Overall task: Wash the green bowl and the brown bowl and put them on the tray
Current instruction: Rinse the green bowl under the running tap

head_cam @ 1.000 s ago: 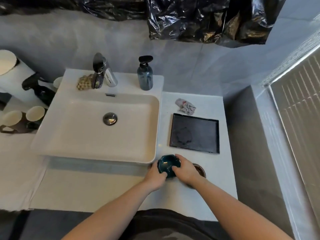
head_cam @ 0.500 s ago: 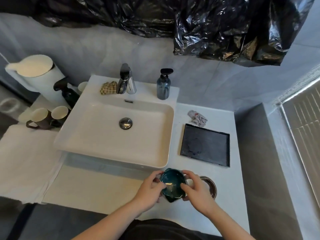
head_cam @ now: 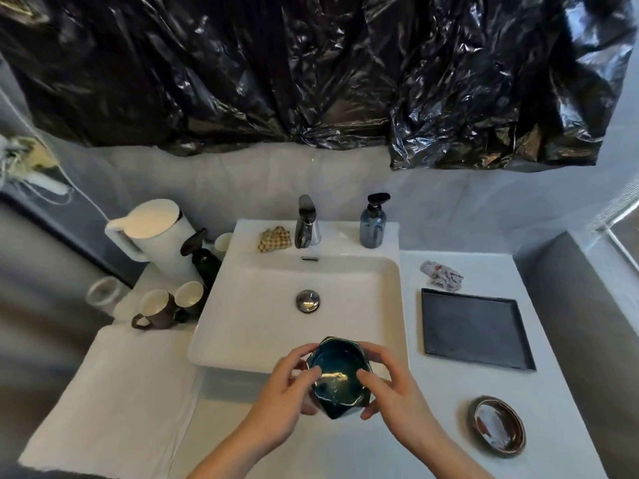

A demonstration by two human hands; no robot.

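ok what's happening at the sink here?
A person holds the green bowl in both hands, left hand and right hand, at the near edge of the sink. No water shows at the tap. The brown bowl sits on the counter to the right, and the tray holds nothing yet.

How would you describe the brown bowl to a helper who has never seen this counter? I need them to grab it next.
Start at the white rectangular sink and move right to the flat dark rectangular tray on the white counter. Nearer the person than the tray sits the shallow, glossy brown ceramic bowl, alone on the counter; the faceted green bowl is held in both hands.
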